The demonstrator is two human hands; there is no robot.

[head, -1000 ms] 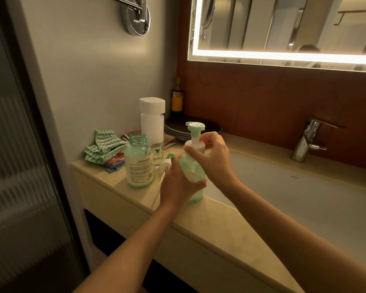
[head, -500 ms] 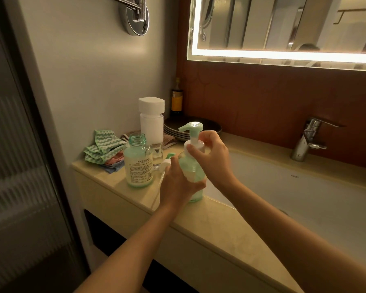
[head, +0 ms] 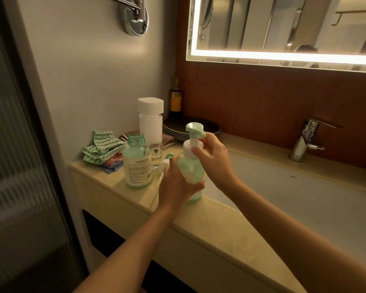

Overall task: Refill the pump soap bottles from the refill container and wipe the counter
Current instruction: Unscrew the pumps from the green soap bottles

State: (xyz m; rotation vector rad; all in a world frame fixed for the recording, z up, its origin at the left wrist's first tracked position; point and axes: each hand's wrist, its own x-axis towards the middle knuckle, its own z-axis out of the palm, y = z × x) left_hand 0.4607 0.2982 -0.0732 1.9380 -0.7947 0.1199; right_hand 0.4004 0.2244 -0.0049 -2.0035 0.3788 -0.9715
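A green pump soap bottle (head: pixel 190 166) stands on the beige counter (head: pixel 209 225) at the sink's left edge. My left hand (head: pixel 178 185) wraps around its body. My right hand (head: pixel 213 157) grips the white collar under the green pump head (head: pixel 193 127), whose spout points right. To the left stands an open, capless green bottle with a white label (head: pixel 136 163). A second pump head (head: pixel 165 161) lies on the counter behind my left hand, partly hidden. Green zigzag cloths (head: pixel 101 146) are piled at the counter's far left.
A tall white container (head: pixel 150 121) stands behind the open bottle, with stacked dark plates (head: pixel 199 127) and a small amber bottle (head: pixel 175 100) in the corner. The white basin (head: pixel 304 197) fills the right side under a chrome tap (head: pixel 304 140). A dark glass door (head: pixel 19 166) is at left.
The pump head has turned under my right hand: its spout pointed away, then left, and now points right. My left hand has kept the bottle still.
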